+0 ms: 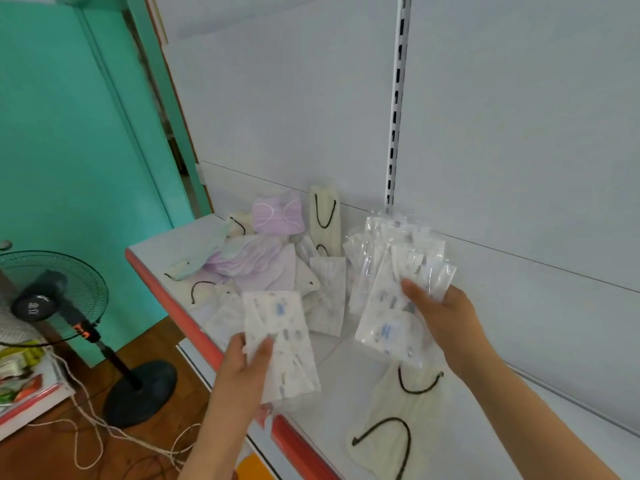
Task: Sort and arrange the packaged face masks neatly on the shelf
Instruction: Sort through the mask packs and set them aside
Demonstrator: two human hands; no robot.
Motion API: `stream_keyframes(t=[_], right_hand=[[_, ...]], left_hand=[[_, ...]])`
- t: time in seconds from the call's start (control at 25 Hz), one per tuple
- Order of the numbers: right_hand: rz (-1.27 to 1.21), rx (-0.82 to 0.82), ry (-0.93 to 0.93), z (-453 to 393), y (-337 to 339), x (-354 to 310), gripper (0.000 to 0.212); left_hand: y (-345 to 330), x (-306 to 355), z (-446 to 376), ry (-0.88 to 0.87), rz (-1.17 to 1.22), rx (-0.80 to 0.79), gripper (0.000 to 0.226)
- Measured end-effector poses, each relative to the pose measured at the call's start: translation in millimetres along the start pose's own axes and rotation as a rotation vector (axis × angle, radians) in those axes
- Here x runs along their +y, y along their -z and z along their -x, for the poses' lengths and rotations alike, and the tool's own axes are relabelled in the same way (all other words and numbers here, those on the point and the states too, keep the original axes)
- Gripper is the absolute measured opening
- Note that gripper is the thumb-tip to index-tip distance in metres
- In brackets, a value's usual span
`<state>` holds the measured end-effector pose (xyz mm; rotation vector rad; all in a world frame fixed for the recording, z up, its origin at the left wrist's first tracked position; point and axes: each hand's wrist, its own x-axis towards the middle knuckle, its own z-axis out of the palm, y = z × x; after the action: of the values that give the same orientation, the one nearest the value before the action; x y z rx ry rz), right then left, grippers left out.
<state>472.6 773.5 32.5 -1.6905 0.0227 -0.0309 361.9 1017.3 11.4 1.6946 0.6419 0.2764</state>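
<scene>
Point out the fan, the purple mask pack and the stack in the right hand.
fan (52,299): head view, on the grille.
purple mask pack (277,216): head view, centre of the pack.
stack (388,306): head view, lower wrapper, left of the thumb.

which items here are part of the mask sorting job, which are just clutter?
Job: single white pack in left hand; fanned packs in right hand; purple masks; cream masks; shelf.
Clutter: fan; cord.
</scene>
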Motion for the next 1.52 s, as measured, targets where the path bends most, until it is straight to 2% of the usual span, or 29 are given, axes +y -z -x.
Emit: stream_keyframes(t=[0.08,0.16,0.2,0.28,0.36,0.44,0.48,0.56,0.6,0.64,0.72,0.76,0.84,0.88,0.92,1.0,1.04,1.12,1.2,1.28,1.32,1.36,1.4,1.44,1.52], right_hand=[[-0.01,-0.12,-0.076,19,22,5,0.01],[-0.014,-0.228,-0.198,38,41,15,0.024],[0.076,-0.248,-0.225,47,50,19,0.028],[0.378,-0.118,-0.207,64,65,26,0.022],[0.653,0.134,-0.143,79,79,26,0.005],[0.725,0.323,-0.127,97,87,21,0.018],[0.661,0.388,-0.132,106,89,19,0.022],[0.524,0.47,-0.15,120,91,24,0.007],[0.521,0.493,-0.179,127,91,30,0.013],[0.584,0.507,-0.216,134,93,34,0.018],[0.728,0.585,-0.256,149,100,39,0.013],[0.715,0.646,-0.243,156,104,39,0.01],[0.487,0.734,-0.143,165,101,31,0.009],[0.307,0.735,-0.085,165,92,27,0.01],[0.156,0.676,-0.049,162,80,24,0.011],[0.11,0.501,-0.044,153,47,29,0.014],[0.167,0.441,-0.04,148,33,33,0.015],[0.283,0.412,0.034,143,19,44,0.028],[0.596,0.409,0.026,139,36,55,0.044],[0.978,0.273,-0.173,139,60,65,0.071],[1.082,0.206,-0.279,140,70,70,0.076],[1.113,0.202,-0.332,142,77,72,0.067],[1.087,0.272,-0.304,143,78,69,0.047],[0.998,0.383,-0.241,144,75,65,0.026],[0.773,0.642,-0.004,145,57,56,0.006]], left_hand=[[-1,2,3,-0.007,0.082,-0.017,0.022],[-6,3,6,-0.057,0.132,-0.075,0.019],[-11,3,7,-0.091,0.14,-0.11,0.018],[-24,-2,9,-0.143,0.153,-0.2,0.022],[-36,-4,13,-0.185,0.129,-0.29,0.029],[-47,0,19,-0.235,0.087,-0.372,0.031],[-51,3,22,-0.256,0.079,-0.403,0.029],[-58,7,27,-0.273,0.067,-0.44,0.023],[-59,9,29,-0.279,0.061,-0.456,0.023],[-61,9,31,-0.287,0.058,-0.473,0.025],[-62,11,37,-0.304,0.056,-0.497,0.026],[-63,11,39,-0.302,0.052,-0.511,0.024],[-66,5,39,-0.26,0.068,-0.56,0.018],[-68,2,40,-0.187,0.104,-0.625,0.019],[-70,0,43,-0.09,0.152,-0.722,0.029],[-77,-6,52,0.017,0.184,-0.92,0.054],[-79,-5,59,0.012,0.156,-0.972,0.053],[-80,0,62,-0.038,0.151,-0.917,0.03],[-73,2,48,-0.025,0.18,-0.723,0.017],[-64,2,25,0.022,0.247,-0.597,0.021],[-60,5,18,0.037,0.283,-0.574,0.025],[-57,6,12,0.05,0.314,-0.56,0.028],[-57,5,7,0.063,0.331,-0.55,0.03],[-57,4,4,0.071,0.325,-0.548,0.03],[-58,1,5,0.089,0.267,-0.567,0.026]])
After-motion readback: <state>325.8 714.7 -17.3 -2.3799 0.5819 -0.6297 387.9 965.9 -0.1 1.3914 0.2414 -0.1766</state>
